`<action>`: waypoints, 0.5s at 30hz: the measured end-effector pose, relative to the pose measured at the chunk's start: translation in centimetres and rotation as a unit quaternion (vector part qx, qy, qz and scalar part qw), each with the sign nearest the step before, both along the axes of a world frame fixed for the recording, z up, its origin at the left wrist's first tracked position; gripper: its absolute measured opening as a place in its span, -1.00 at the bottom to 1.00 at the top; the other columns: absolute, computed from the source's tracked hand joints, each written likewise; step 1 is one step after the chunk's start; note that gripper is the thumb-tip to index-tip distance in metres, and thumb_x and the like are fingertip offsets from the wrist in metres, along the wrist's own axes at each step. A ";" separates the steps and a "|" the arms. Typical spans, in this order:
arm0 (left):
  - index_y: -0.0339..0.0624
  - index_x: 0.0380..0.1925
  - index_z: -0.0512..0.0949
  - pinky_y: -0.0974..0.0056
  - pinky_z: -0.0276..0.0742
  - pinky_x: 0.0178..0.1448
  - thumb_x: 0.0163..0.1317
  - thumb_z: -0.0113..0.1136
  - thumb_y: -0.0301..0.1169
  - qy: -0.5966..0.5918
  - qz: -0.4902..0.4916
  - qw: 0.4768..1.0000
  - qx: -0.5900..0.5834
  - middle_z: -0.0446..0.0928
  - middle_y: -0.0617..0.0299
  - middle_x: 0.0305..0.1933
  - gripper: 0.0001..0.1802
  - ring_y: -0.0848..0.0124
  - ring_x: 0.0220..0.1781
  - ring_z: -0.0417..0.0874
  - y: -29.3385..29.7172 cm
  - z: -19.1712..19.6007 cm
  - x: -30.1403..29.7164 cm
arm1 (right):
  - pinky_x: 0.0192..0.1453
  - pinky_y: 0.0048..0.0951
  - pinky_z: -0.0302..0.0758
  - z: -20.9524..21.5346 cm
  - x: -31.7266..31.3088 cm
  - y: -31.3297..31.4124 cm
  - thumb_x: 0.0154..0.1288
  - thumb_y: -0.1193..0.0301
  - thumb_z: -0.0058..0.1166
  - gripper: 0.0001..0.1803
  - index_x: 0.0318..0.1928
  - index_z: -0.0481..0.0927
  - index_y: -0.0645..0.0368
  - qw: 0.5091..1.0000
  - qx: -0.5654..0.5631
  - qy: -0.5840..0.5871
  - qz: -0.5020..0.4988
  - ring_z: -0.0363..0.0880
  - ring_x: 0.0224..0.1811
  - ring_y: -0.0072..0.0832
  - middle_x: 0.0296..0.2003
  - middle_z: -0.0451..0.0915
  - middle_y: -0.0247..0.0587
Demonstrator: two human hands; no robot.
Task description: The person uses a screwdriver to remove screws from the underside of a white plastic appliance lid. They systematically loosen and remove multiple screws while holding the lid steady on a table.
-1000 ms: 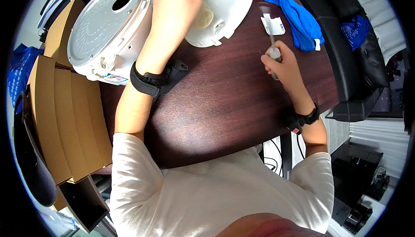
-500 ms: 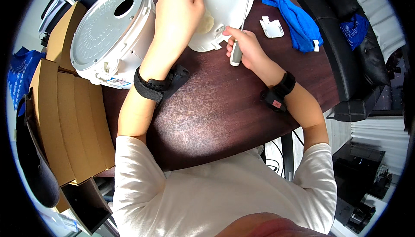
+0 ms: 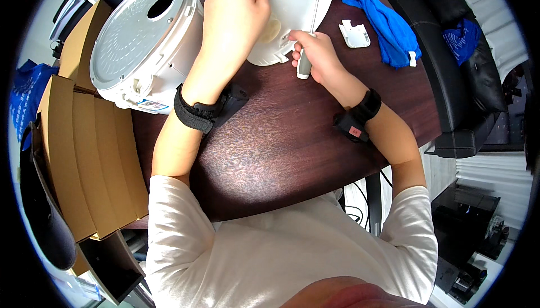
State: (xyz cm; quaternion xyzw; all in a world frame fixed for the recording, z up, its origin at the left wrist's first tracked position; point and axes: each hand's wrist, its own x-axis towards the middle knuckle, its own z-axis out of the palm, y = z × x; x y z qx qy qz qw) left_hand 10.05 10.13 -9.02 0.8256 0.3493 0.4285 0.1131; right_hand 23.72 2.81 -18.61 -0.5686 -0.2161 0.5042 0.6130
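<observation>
A white plastic cover, curved like a shell, is tilted up at the far side of the table. My left hand is closed on its left edge, with part of the grip cut off by the top of the view. In my right hand is a screwdriver with a grey and white handle, its shaft pointing up and away across the cover. My right fingertips are beside the cover's lower inner side. Left of my left hand stands a white round appliance body with a grey perforated lid.
A small white plastic piece and a blue cloth lie on the dark wooden table to the right. Cardboard boxes stand along the left. A black sofa runs beyond the table's right edge.
My right hand and the screwdriver have shifted slightly up and left, with the handle more upright. My left hand keeps hold of the cover with little movement.
</observation>
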 end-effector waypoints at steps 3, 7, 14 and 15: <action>-0.20 -0.28 0.51 0.14 0.46 -0.39 0.27 0.08 -0.28 -0.003 -0.002 1.000 0.001 0.54 -0.03 -0.55 -0.79 0.06 -0.48 0.62 0.0 0.0 0.0 | -0.59 -0.48 0.39 -0.4 0.1 0.3 0.16 0.43 0.11 -0.85 -0.37 0.46 0.25 1.000 0.004 -0.025 -0.008 0.37 -0.66 -0.57 -0.61 0.36 -0.37; -0.19 -0.26 0.52 0.14 0.48 -0.36 0.27 0.07 -0.27 0.009 0.002 1.000 -0.004 0.55 -0.02 -0.53 -0.78 0.06 -0.45 0.63 0.4 -0.2 -0.1 | -0.61 -0.48 0.38 -0.5 0.1 0.3 0.16 0.45 0.09 -0.86 -0.34 0.42 0.23 0.999 0.015 -0.042 -0.009 0.37 -0.67 -0.57 -0.60 0.36 -0.36; -0.18 -0.25 0.53 0.15 0.50 -0.31 0.27 0.07 -0.27 0.000 0.005 1.000 -0.012 0.57 -0.03 -0.49 -0.78 0.07 -0.40 0.65 0.6 -0.3 -0.1 | -0.62 -0.48 0.36 -0.5 -0.4 0.1 0.19 0.42 0.07 -0.82 -0.26 0.40 0.22 0.998 0.012 -0.062 -0.011 0.34 -0.68 -0.58 -0.59 0.35 -0.36; -0.18 -0.25 0.53 0.15 0.50 -0.31 0.27 0.07 -0.27 0.001 0.005 1.000 -0.008 0.57 -0.03 -0.49 -0.78 0.07 -0.40 0.65 0.6 -0.3 -0.1 | -0.63 -0.48 0.36 -0.4 -0.4 0.1 0.19 0.41 0.07 -0.81 -0.25 0.40 0.22 0.998 0.008 -0.055 -0.011 0.34 -0.68 -0.58 -0.59 0.34 -0.36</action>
